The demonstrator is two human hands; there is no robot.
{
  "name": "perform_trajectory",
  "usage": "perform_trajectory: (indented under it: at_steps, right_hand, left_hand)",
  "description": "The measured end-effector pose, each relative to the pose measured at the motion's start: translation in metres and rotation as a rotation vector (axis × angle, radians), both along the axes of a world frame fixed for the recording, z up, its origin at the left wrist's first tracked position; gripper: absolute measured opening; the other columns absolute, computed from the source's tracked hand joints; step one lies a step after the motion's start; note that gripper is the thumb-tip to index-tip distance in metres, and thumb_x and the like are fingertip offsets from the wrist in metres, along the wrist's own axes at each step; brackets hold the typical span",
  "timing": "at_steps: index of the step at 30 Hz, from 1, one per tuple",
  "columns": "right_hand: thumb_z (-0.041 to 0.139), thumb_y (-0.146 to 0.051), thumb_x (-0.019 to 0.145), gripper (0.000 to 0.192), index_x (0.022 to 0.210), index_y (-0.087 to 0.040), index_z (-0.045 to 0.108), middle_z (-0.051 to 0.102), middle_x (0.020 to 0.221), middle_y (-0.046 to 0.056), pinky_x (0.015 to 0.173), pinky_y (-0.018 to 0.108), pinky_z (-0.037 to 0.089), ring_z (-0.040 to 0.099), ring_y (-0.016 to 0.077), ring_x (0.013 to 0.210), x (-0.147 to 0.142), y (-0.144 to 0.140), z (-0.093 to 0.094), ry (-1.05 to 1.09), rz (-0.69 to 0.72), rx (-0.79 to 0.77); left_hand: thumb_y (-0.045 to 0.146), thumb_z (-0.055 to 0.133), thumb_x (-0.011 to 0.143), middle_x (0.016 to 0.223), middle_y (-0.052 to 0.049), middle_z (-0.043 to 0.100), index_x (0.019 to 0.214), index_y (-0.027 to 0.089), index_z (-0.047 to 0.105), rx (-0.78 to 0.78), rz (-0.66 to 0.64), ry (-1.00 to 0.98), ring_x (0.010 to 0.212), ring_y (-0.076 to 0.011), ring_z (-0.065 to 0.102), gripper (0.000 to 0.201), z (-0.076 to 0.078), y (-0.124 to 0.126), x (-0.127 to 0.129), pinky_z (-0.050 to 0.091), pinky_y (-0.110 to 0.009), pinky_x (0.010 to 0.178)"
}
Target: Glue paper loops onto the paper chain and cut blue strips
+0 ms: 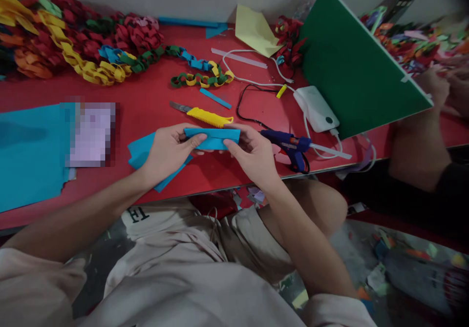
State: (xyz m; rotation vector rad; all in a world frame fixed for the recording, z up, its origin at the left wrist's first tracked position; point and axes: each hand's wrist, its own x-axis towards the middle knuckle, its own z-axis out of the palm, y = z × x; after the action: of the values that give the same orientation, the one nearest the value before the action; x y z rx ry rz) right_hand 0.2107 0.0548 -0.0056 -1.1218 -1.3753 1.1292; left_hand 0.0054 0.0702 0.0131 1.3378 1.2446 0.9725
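Between both hands I hold a folded strip of blue paper (214, 139), level above the red table's front edge. My left hand (170, 149) pinches its left end, thumb on the near face. At the other end, my right hand (254, 153) grips with its thumb pressed on the lower right part. More folded blue paper (141, 149) lies partly hidden under my left hand. Just beyond the strip rests a yellow utility knife (208, 116), its blade out to the left. Right of my right hand lies a blue glue gun (287, 144) with a glue stick in its back.
Colourful paper chains (91, 71) fill the table's back left. Large blue sheets (29, 156) lie at left. A green board (359, 63) stands at right, beside a white power bank (317, 107) with cables. Another person's arm (421, 132) is beyond the board. Yellow paper (256, 31) lies behind.
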Motion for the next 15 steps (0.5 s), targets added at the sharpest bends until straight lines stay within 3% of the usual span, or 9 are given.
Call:
perform_trajectory:
  at_steps: [4, 10, 15]
  right_hand:
    - [0.078, -0.05, 0.087, 0.039, 0.112, -0.021, 0.069, 0.076, 0.089, 0.001, 0.054, 0.025, 0.056, 0.075, 0.0159, 0.065, -0.0011, -0.0006, 0.0021, 0.052, 0.028, -0.062]
    - [0.078, -0.046, 0.088, 0.031, 0.103, -0.02, 0.071, 0.073, 0.075, -0.001, 0.048, 0.023, 0.053, 0.074, 0.0147, 0.058, -0.0013, -0.0011, 0.0027, 0.05, -0.022, -0.077]
    - [0.078, -0.044, 0.087, 0.028, 0.1, -0.02, 0.072, 0.072, 0.07, -0.002, 0.047, 0.023, 0.053, 0.074, 0.0155, 0.057, -0.0003, 0.0, 0.0002, 0.073, -0.084, -0.062]
  left_hand:
    - [0.052, 0.082, 0.081, 0.093, -0.005, 0.081, 0.098, 0.019, 0.075, 0.008, 0.002, 0.018, 0.076, -0.0216, 0.077, 0.038, 0.0003, 0.0003, -0.0009, 0.069, -0.034, 0.073]
    - [0.05, 0.08, 0.084, 0.098, -0.007, 0.081, 0.109, 0.019, 0.073, 0.017, -0.085, 0.037, 0.085, -0.0236, 0.079, 0.04, 0.0023, 0.0017, -0.0021, 0.069, -0.034, 0.076]
    - [0.048, 0.08, 0.085, 0.104, -0.009, 0.081, 0.108, 0.017, 0.069, -0.09, -0.169, -0.038, 0.085, -0.0225, 0.081, 0.041, -0.0005, 0.003, -0.0046, 0.069, -0.034, 0.08]
